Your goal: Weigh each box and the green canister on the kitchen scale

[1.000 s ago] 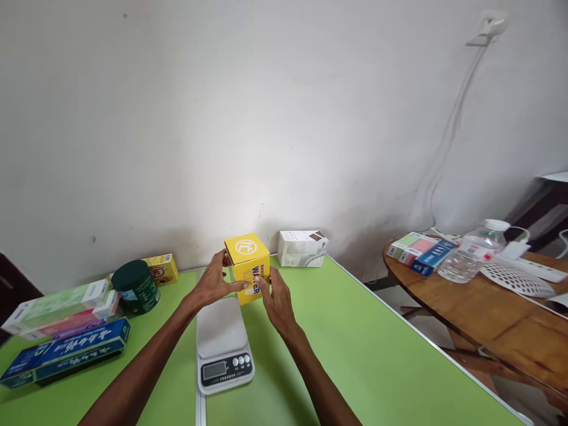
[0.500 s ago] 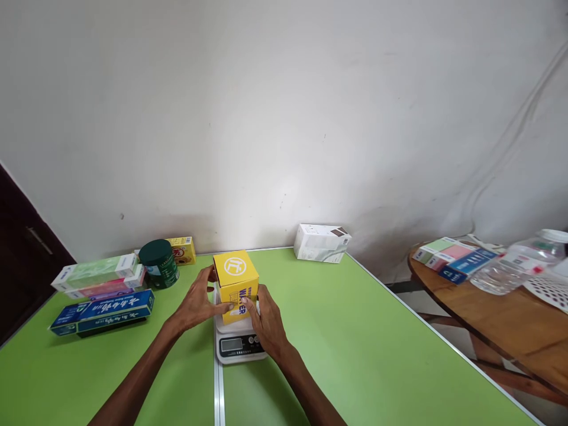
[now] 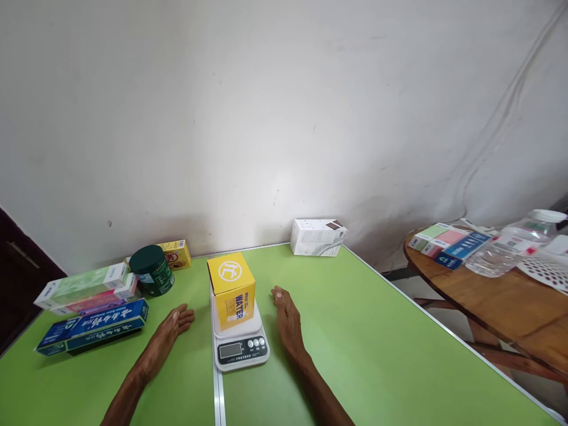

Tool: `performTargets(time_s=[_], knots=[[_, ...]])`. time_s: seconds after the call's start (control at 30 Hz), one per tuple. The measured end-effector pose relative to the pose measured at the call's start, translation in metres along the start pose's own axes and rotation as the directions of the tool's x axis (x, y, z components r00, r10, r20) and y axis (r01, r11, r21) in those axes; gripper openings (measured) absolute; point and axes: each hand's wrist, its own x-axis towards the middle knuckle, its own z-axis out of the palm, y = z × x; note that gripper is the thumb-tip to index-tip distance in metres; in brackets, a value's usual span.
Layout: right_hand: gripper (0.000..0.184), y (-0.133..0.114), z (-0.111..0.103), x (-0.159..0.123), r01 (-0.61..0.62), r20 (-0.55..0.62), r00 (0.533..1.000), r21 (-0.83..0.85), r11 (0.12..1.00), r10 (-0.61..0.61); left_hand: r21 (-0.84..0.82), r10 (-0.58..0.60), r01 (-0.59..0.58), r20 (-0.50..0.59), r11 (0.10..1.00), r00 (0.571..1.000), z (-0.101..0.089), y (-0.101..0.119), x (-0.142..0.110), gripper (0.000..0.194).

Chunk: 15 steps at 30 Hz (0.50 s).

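Note:
A yellow cube box [image 3: 231, 289] with a white logo on top stands on the white digital kitchen scale [image 3: 239, 340] in the middle of the green table [image 3: 364, 349]. My left hand [image 3: 166, 337] lies flat on the table to the left of the scale, fingers stretched out, holding nothing. My right hand [image 3: 287, 319] rests flat to the right of the scale, also open and apart from the box.
At the left lie a long blue box [image 3: 91, 325], stacked green and pink boxes [image 3: 84, 287], a dark green tin [image 3: 153, 270] and a small yellow box [image 3: 177, 253]. A white box [image 3: 317, 237] sits by the wall. A wooden table [image 3: 497, 302] at right holds boxes and a water bottle [image 3: 510, 251].
Both hands carried the yellow box onto the scale, let go of it and moved apart to lie flat on the table on either side.

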Motion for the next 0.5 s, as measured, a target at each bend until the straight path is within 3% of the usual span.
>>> performTargets(time_s=[0.13, 0.5], knots=[[0.05, -0.001, 0.001, 0.0, -0.026, 0.005, 1.0, -0.016, 1.0, 0.026, -0.029, 0.008, -0.01, -0.056, 1.0, 0.998, 0.001, -0.008, -0.005, 0.086], [0.046, -0.004, 0.0, 0.0, 0.002, 0.024, 1.0, -0.065, 0.998, 0.0, 0.081, 0.01, -0.003, -0.084, 0.997, 0.996, 0.011, 0.001, -0.012, 0.081]])
